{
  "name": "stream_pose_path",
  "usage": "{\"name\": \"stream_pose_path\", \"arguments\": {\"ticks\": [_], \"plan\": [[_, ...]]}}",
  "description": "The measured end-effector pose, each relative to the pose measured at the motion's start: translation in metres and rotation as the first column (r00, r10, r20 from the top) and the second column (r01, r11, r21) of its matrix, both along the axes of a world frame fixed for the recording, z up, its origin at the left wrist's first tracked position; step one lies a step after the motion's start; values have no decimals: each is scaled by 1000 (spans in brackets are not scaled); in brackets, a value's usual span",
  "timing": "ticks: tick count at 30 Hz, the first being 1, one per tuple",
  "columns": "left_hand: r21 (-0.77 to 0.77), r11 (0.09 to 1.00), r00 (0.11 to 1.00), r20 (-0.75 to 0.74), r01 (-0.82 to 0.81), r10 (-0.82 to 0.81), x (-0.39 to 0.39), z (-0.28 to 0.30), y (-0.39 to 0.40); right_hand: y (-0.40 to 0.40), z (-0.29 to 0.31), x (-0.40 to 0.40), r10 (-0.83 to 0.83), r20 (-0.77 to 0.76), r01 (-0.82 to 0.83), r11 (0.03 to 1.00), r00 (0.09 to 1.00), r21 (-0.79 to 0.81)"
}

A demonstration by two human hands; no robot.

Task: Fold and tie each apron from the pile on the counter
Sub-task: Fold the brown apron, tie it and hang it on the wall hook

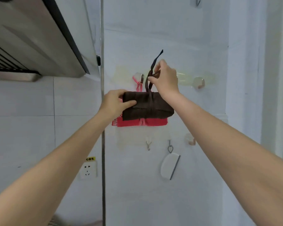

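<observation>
Gripping the folded brown apron (147,105) at its end, the left hand (114,103) steadies it against the wall while the right hand (166,79) fingers pinch its strap (151,74) above a red apron (153,122).

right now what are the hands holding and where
The left hand grips the folded brown apron at its left end; the right hand pinches its dark strap above the bundle.

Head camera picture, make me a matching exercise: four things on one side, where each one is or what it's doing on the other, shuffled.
Things:
1. brown apron
2. red apron
3. left hand
4. right hand

States:
A. pinches the brown strap
B. hangs from a wall hook by a pink tie
C. grips the bundle's left end
D. folded, held in front of the red one

Pairs: 1-D, 2-B, 3-C, 4-A
</observation>
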State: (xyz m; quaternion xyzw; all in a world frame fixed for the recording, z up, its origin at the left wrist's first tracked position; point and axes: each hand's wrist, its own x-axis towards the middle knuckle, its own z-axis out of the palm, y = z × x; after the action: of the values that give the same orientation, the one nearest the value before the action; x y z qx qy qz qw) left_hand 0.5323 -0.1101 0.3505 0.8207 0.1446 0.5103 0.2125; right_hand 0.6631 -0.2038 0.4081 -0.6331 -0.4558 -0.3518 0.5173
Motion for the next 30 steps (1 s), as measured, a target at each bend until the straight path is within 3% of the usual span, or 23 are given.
{"name": "stream_pose_path", "arguments": {"ticks": [8, 11, 14, 18, 21, 23, 26, 28, 30], "plan": [[-73, 995, 996, -57, -72, 67, 15, 3, 16, 22, 29, 9, -57, 67, 68, 980, 996, -185], [-84, 995, 997, -57, -48, 43, 14, 4, 17, 9, 21, 19, 131, -159, -183, 906, 979, -380], [-49, 996, 996, -52, -78, 75, 16, 3, 14, 2, 8, 23, 282, -451, -490, 745, 847, -453], [22, 994, 992, -64, -109, 110, 16, 4, 10, 8, 6, 19, 237, -356, -383, 819, 904, -427], [112, 985, 985, -100, -130, 142, 14, 6, 6, 5, 8, 21, 226, -385, -399, 794, 895, -459], [163, 979, 984, -109, -124, 143, 13, 8, 3, 1, 7, 23, 235, -451, -424, 821, 861, -382], [211, 971, 988, -77, -116, 134, 15, 10, -2, 5, 8, 27, 329, -604, -389, 921, 725, 35], [185, 976, 992, -19, -116, 122, 17, 15, -4, 9, 14, 26, 459, -610, -393, 885, 646, 250], [143, 982, 993, 20, -120, 119, 17, 20, -4, 14, 23, 19, 526, -565, -472, 844, 635, 255]]}}
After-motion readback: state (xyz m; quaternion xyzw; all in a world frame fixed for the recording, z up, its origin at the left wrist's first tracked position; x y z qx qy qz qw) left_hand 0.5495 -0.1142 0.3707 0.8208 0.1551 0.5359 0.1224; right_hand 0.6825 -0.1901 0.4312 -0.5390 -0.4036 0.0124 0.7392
